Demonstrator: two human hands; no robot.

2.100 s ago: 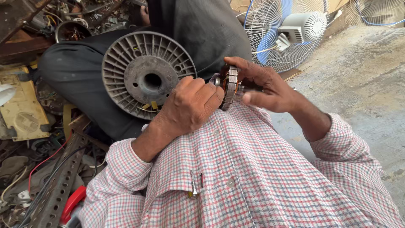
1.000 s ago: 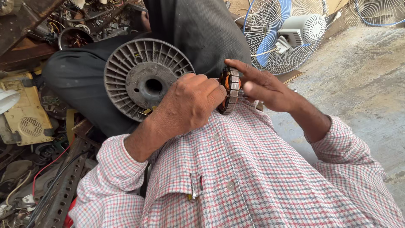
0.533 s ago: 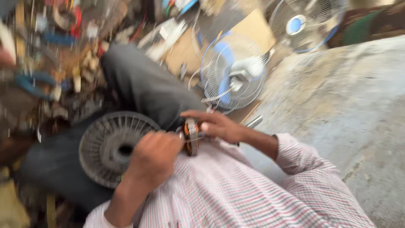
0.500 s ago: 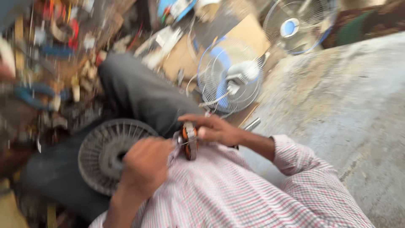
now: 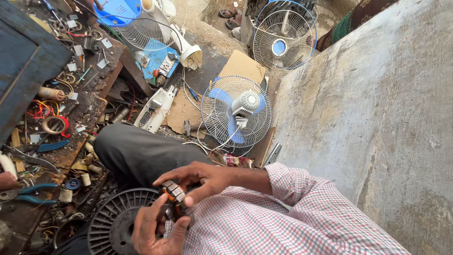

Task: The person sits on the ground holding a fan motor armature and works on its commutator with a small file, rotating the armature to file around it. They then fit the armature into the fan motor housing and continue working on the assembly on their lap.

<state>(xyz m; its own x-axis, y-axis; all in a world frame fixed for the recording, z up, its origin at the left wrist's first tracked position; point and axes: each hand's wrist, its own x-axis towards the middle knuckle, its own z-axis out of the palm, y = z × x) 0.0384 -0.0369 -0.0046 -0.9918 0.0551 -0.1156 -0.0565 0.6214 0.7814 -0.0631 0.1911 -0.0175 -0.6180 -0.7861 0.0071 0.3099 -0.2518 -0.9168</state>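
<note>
Fingers of both hands are closing round a small motor stator (image 5: pixel 175 197).
Right hand (image 5: pixel 200 178) is pinching its rim, left hand (image 5: pixel 155 229) cupping beneath; it looks dense, rigid, its copper windings fragile, so gripping the laminated edge seems safest.

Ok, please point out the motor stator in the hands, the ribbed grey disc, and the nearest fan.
motor stator (image 5: pixel 173 194), head view, its laminated rim.
ribbed grey disc (image 5: pixel 109 222), head view, its ribs.
nearest fan (image 5: pixel 248 101), head view, its white hub.
</note>
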